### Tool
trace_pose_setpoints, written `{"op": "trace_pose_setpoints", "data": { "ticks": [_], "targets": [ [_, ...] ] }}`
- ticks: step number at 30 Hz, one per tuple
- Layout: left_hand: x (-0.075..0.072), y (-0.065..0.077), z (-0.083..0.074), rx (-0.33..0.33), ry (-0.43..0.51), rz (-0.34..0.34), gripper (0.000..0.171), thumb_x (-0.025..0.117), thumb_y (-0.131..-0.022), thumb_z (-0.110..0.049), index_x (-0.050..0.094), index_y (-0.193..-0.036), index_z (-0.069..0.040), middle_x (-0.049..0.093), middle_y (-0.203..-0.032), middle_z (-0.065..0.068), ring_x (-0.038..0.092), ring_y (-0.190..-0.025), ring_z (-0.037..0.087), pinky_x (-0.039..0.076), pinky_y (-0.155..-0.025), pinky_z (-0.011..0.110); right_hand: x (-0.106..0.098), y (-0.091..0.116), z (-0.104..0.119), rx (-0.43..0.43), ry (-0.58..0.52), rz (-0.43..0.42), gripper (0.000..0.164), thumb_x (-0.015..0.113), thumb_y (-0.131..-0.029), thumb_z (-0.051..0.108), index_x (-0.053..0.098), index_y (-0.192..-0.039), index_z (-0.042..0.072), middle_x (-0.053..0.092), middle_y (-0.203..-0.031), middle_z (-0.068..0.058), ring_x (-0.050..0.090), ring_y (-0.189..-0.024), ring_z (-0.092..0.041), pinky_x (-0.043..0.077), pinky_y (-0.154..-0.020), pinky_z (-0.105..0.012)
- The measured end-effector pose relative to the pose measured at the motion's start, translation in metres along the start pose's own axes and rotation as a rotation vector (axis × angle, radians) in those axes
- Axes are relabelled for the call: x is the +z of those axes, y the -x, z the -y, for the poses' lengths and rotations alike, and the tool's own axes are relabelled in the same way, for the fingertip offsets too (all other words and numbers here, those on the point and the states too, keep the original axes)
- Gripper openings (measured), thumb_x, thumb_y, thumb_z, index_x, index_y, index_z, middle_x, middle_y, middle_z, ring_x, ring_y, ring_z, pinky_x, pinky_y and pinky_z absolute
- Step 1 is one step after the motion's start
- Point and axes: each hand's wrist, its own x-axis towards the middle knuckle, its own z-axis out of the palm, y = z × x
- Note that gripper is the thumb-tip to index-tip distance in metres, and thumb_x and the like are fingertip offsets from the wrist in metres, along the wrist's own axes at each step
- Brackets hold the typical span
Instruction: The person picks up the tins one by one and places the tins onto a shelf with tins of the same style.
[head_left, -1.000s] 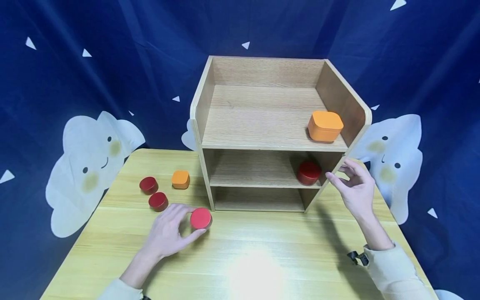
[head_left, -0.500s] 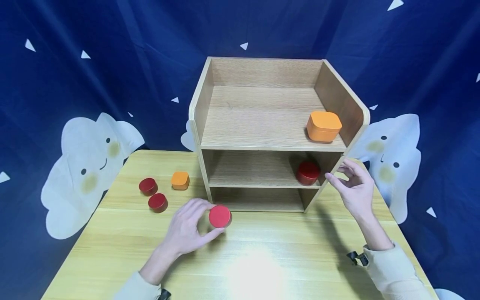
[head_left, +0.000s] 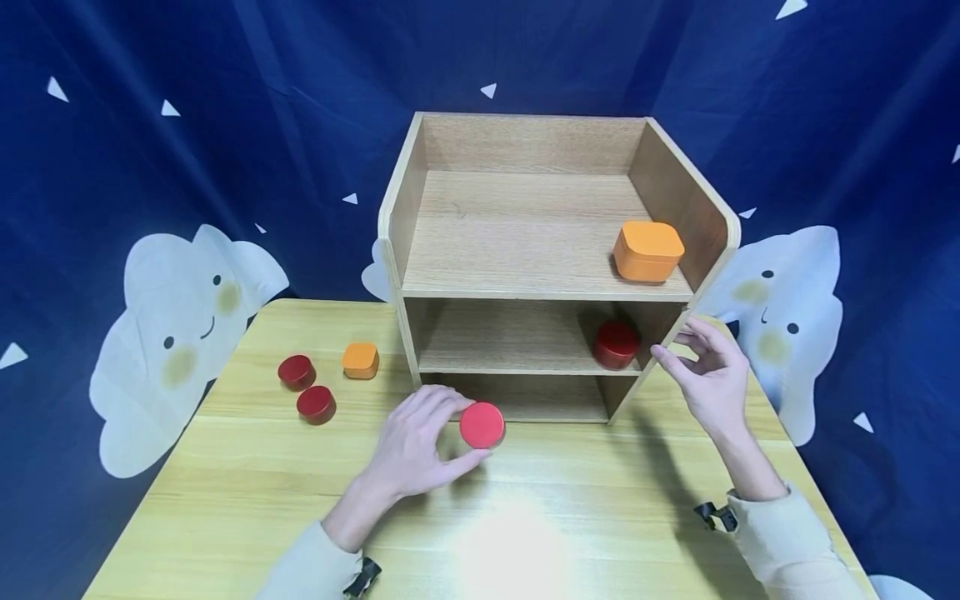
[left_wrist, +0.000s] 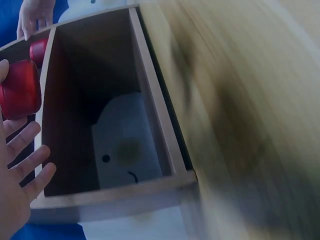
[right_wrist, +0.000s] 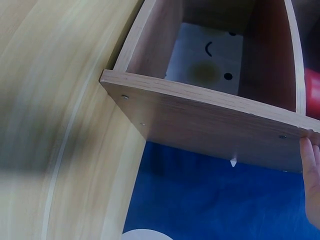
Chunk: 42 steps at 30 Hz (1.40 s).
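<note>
My left hand (head_left: 417, 442) pinches a small round red tin (head_left: 482, 425) between thumb and fingers, in front of the wooden shelf's (head_left: 525, 293) lowest compartment. In the left wrist view the tin (left_wrist: 21, 90) shows large at the left edge, with the other fingers (left_wrist: 31, 162) spread below it. My right hand (head_left: 712, 379) holds the front edge of the shelf's right side panel, its thumb at the edge and its fingers on the outer side. Only part of that hand (right_wrist: 312, 185) shows in the right wrist view.
A lidded orange box (head_left: 648, 252) stands at the right on the top board. Below it, a round red tin (head_left: 617, 344) sits in the middle compartment. Two red tins (head_left: 297, 372) and a small orange box (head_left: 361, 361) are on the table (head_left: 225, 500) left of the shelf.
My left hand has moved right along the shelf's front with the red tin, from beside its left corner to before the bottom compartment. The right hand stays in place.
</note>
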Motion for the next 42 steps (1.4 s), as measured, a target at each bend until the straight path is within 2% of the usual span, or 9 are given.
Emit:
{"op": "trace_pose_setpoints", "data": {
  "ticks": [7,11,17,21,29,42],
  "targets": [
    [0.011,-0.012,-0.014,0.019,-0.024,-0.042,0.061,0.091,-0.067,-0.053,0.075,-0.112,-0.015,0.076,-0.107,-0.002,0.069,-0.107,0.018,0.061,-0.087,0.037,0.0,0.0,0.0,-0.007,-0.002,0.003,0.056,0.068,-0.079,-0.03,0.068,-0.13,-0.008,0.076,-0.113,0.003,0.074,-0.099,-0.005,0.063,-0.08,-0.018],
    [0.017,-0.018,-0.021,0.021,-0.059,-0.077,0.062,0.09,-0.067,-0.056,0.076,-0.111,-0.015,0.077,-0.106,-0.001,0.069,-0.105,0.018,0.061,-0.086,0.036,0.0,0.0,0.0,-0.011,0.0,0.002,0.056,0.069,-0.078,-0.03,0.068,-0.13,-0.009,0.076,-0.114,0.004,0.074,-0.099,-0.005,0.063,-0.08,-0.018],
    [0.024,-0.029,-0.029,0.061,-0.119,-0.151,0.062,0.089,-0.067,-0.059,0.076,-0.108,-0.015,0.077,-0.102,-0.002,0.071,-0.1,0.018,0.06,-0.084,0.033,0.001,0.0,-0.001,-0.016,-0.001,-0.006,0.055,0.068,-0.078,-0.03,0.069,-0.129,-0.009,0.077,-0.112,0.004,0.074,-0.098,-0.005,0.063,-0.08,-0.018],
    [0.029,-0.039,-0.032,0.076,-0.152,-0.196,0.061,0.089,-0.068,-0.061,0.076,-0.107,-0.015,0.077,-0.1,-0.001,0.071,-0.097,0.019,0.06,-0.083,0.033,0.002,0.0,-0.001,-0.013,-0.014,-0.013,0.054,0.067,-0.078,-0.031,0.069,-0.127,-0.009,0.077,-0.109,0.004,0.074,-0.097,-0.005,0.063,-0.079,-0.018],
    [0.043,-0.056,-0.04,0.072,-0.169,-0.221,0.061,0.087,-0.07,-0.064,0.075,-0.107,-0.017,0.076,-0.1,-0.003,0.071,-0.096,0.017,0.06,-0.082,0.032,0.001,0.0,-0.001,-0.014,-0.011,-0.018,0.053,0.068,-0.078,-0.031,0.068,-0.127,-0.011,0.077,-0.11,0.002,0.074,-0.097,-0.006,0.063,-0.078,-0.018],
    [0.058,-0.077,-0.044,0.06,-0.208,-0.324,0.061,0.086,-0.069,-0.066,0.075,-0.104,-0.017,0.074,-0.095,-0.003,0.07,-0.088,0.017,0.057,-0.075,0.029,0.001,-0.001,0.0,-0.015,0.009,-0.008,0.053,0.067,-0.078,-0.032,0.067,-0.127,-0.012,0.078,-0.111,0.001,0.075,-0.097,-0.007,0.063,-0.079,-0.018]
  ]
}}
